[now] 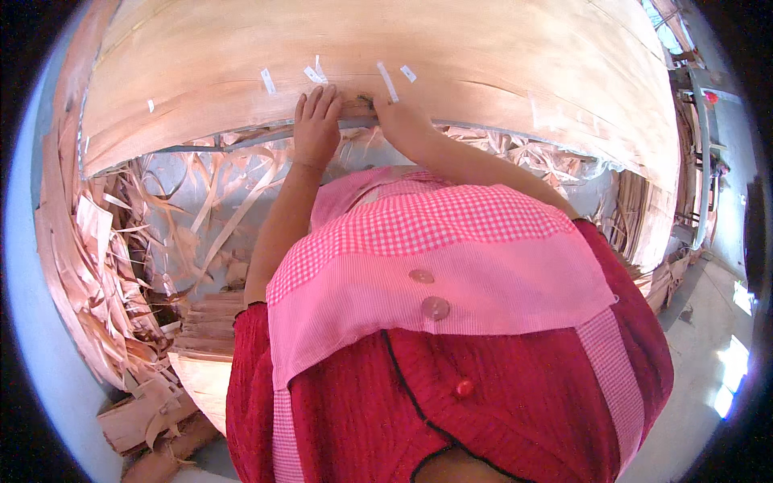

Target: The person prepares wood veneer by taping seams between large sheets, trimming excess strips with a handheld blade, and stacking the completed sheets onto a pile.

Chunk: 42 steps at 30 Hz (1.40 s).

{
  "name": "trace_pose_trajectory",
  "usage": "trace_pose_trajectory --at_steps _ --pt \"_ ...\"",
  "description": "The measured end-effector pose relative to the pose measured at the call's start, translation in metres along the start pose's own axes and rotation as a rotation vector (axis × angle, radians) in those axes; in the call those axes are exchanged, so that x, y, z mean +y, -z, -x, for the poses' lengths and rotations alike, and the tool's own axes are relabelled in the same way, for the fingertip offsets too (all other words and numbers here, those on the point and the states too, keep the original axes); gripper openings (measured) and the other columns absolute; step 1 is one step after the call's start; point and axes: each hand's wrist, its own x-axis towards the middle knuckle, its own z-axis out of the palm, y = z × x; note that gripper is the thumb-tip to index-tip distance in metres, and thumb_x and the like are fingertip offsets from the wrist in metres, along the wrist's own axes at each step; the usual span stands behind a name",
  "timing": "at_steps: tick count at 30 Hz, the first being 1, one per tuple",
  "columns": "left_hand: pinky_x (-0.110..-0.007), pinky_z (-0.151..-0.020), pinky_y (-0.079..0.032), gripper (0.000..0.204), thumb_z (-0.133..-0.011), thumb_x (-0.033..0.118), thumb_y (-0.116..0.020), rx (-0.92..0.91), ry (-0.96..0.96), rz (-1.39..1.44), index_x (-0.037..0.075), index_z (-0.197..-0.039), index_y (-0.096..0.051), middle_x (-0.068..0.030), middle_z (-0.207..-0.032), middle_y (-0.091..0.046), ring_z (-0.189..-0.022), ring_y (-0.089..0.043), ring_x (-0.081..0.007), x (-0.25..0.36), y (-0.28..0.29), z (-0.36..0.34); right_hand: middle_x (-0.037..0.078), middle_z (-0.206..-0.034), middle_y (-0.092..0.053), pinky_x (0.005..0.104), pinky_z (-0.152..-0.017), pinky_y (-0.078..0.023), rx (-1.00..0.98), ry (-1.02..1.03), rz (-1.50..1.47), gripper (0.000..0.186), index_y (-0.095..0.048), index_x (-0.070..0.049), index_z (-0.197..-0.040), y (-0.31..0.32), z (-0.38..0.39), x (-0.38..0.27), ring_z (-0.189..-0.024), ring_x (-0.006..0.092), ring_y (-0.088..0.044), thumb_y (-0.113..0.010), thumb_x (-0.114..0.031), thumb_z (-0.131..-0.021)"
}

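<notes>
A wide, pale brown wood veneer sheet (483, 48) lies across the far side, its near edge in front of me. My left hand (317, 129) rests flat on that edge, fingers stretched out over the wood. Close to its right, my right hand (398, 125) is closed at the same edge, most of its fingers hidden. Beside its fingertips shows a small dark spot (366, 102); whether that is a held thing or a gap in the veneer, I cannot make out. White tape strips (387, 81) stick to the sheet around both hands.
Curled veneer scraps (113, 282) are heaped at the left and under the sheet's near edge. Stacked veneer pieces (211, 322) lie at lower left. At the right are more upright veneer pieces (636, 213) and a floor (700, 346) with sunlit patches.
</notes>
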Motion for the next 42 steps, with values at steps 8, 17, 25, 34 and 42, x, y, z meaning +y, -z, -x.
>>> trace_pose_trajectory --at_steps 8,17,25,34,42 --pt "-0.045 -0.095 -0.031 0.032 -0.074 0.001 -0.048 0.029 0.048 0.132 0.006 -0.105 -0.052 -0.0084 -0.116 -0.05 -0.112 -0.043 -0.0284 -0.004 0.0 0.0 0.013 -0.076 -0.06 0.0425 -0.063 -0.044 0.262 -0.195 -0.178 0.028 -0.058 -0.009 -0.089 0.037 -0.046 0.038 -0.073 0.0306 -0.059 -0.05 -0.034 -0.081" --pt "-0.046 -0.093 -0.031 0.03 -0.074 0.014 -0.055 0.05 -0.112 0.078 0.01 -0.103 -0.055 -0.0066 -0.116 -0.048 -0.112 -0.041 -0.0265 -0.002 0.01 -0.001 0.013 -0.08 -0.06 0.0408 -0.067 -0.045 0.359 -0.03 0.027 0.022 -0.059 -0.007 -0.083 0.021 -0.105 0.059 -0.076 0.0297 -0.058 -0.059 -0.026 -0.073" --pt "-0.046 -0.096 -0.025 0.029 -0.075 0.021 -0.057 0.0 -0.041 0.054 0.014 -0.104 -0.056 -0.0029 -0.122 -0.045 -0.116 -0.038 -0.0243 0.017 0.013 -0.006 0.015 -0.078 -0.059 0.0421 -0.065 -0.043 0.404 -0.004 -0.16 0.025 -0.057 -0.005 -0.082 0.028 -0.094 0.06 -0.073 0.0324 -0.057 -0.056 -0.029 -0.075" --pt "-0.045 -0.091 -0.026 0.014 -0.071 0.019 -0.061 0.138 0.091 0.139 0.015 -0.085 -0.061 0.0018 -0.111 -0.054 -0.108 -0.044 -0.0187 0.011 -0.01 -0.013 0.005 -0.062 -0.056 0.0243 -0.045 -0.04 0.192 -0.112 -0.751 0.018 -0.054 -0.003 -0.079 0.036 -0.04 0.044 -0.048 0.0097 -0.049 -0.058 -0.02 -0.078" --pt "-0.041 -0.089 -0.028 0.013 -0.071 0.014 -0.06 0.137 0.15 0.077 0.012 -0.084 -0.057 0.0009 -0.106 -0.055 -0.105 -0.046 -0.0196 0.025 0.0 -0.022 0.002 -0.064 -0.055 0.0243 -0.042 -0.037 0.014 -0.113 -1.039 0.02 -0.055 -0.002 -0.087 0.007 -0.024 0.054 -0.049 0.0087 -0.047 -0.061 -0.017 -0.076"
